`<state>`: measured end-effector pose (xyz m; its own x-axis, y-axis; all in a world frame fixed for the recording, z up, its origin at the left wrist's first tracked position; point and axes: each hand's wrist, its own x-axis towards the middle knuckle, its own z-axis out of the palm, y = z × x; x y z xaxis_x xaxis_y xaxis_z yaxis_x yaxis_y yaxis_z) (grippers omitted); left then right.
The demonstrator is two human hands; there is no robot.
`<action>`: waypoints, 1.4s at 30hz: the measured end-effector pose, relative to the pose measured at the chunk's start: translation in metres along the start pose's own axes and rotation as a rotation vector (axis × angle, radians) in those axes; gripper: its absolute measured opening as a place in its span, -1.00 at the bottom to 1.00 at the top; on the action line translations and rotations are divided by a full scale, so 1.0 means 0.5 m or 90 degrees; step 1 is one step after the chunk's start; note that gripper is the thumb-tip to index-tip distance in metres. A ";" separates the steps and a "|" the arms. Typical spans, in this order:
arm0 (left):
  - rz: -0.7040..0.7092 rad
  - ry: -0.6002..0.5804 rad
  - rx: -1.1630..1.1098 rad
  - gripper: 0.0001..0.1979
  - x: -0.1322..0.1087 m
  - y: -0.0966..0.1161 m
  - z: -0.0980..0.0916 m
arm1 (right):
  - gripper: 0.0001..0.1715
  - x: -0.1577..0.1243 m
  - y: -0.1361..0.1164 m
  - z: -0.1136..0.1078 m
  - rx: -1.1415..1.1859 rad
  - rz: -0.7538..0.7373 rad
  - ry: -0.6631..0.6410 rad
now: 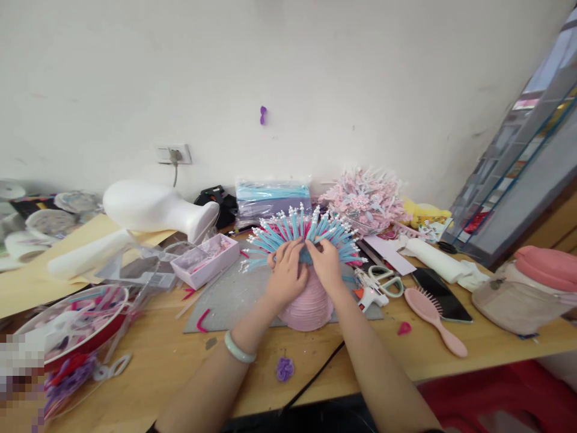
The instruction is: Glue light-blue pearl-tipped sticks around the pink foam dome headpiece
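Note:
A fan of blue pipe-cleaner stems (265, 243) tipped with white beads spreads out in front of me, with bright pink showing between the stems. Below it stands a rounded pink ribbed base (306, 310). My left hand (288, 273) lies over the left front of the fan, its fingers bent and closed on the blue stems near their lower ends. Right beside it, my right hand (325, 263) pinches at the blue stems with thumb and forefinger. The fingertips nearly meet, and they hide exactly what is between them.
A grey mat (220, 300) lies under the base. To the right are a glue gun (372, 297), scissors (387, 281), a pink hairbrush (435, 319), a phone (444, 294) and a pink-lidded jar (525, 294). Leftward stand a white box (205, 270) and a white foam head (153, 207).

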<state>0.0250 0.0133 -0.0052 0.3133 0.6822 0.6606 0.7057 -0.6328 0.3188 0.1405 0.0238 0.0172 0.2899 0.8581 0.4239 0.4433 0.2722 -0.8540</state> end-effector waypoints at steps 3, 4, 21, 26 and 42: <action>0.001 -0.002 0.004 -0.57 -0.001 0.001 0.001 | -0.73 0.000 -0.002 -0.002 -0.023 -0.013 -0.005; 0.002 -0.001 0.007 -0.57 -0.002 0.001 0.001 | -0.72 0.000 -0.003 -0.003 -0.029 -0.022 -0.008; 0.112 -0.111 0.028 -0.56 -0.004 0.000 -0.017 | -0.62 -0.001 0.005 -0.018 -0.059 -0.181 0.088; 0.063 -0.118 0.048 -0.58 -0.004 0.005 -0.018 | -0.65 0.043 -0.015 -0.063 -0.144 -0.257 0.157; 0.005 -0.105 0.021 -0.60 -0.005 0.012 -0.019 | -0.79 0.285 -0.078 -0.140 -0.273 -0.106 -0.544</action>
<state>0.0223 0.0045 0.0013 0.4168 0.7296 0.5421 0.7226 -0.6278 0.2894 0.2242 0.1048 0.1319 -0.4432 0.8961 0.0235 0.7437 0.3822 -0.5485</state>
